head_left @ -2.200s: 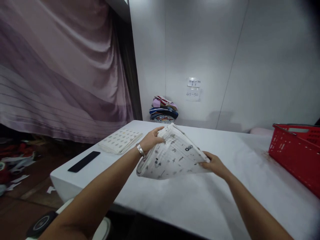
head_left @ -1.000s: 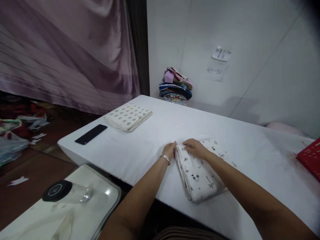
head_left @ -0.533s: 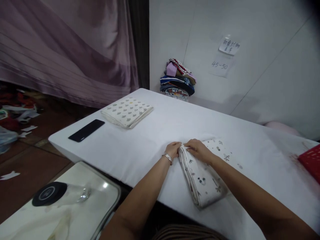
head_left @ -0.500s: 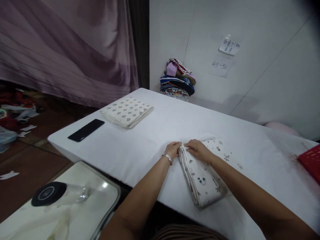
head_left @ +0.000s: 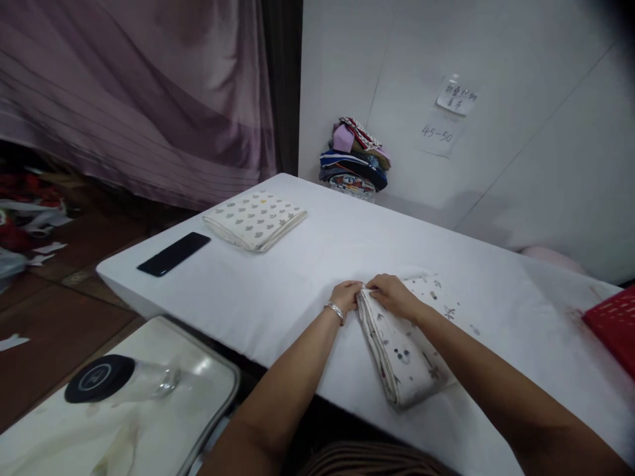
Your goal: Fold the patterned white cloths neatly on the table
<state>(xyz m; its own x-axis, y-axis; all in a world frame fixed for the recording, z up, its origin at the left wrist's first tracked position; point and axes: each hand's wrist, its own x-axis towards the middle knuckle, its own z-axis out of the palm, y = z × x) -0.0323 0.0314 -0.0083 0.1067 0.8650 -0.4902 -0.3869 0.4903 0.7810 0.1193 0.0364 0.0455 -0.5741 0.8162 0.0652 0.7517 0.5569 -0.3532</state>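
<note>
A white cloth (head_left: 404, 354) with small grey and dark printed motifs lies folded in layers on the white-covered table (head_left: 337, 238). My left hand (head_left: 346, 295), with a silver bracelet at the wrist, pinches the cloth's far left corner. Beside it my right hand (head_left: 391, 294) grips the top of the same corner, fingers bent over the folded edge. A flatter part of the cloth shows beyond my right forearm, which hides some of it.
A second folded cloth (head_left: 258, 221) with grey motifs and a black phone (head_left: 174, 254) lie at the table's far left. Folded fabrics (head_left: 353, 158) are stacked by the wall. A clear bottle (head_left: 122, 380) lies on a side surface at lower left. Something red (head_left: 612, 327) sits at right.
The view has shifted slightly. Both hands stay at the same corner of the folded cloth, and its folds look nearly unchanged.
</note>
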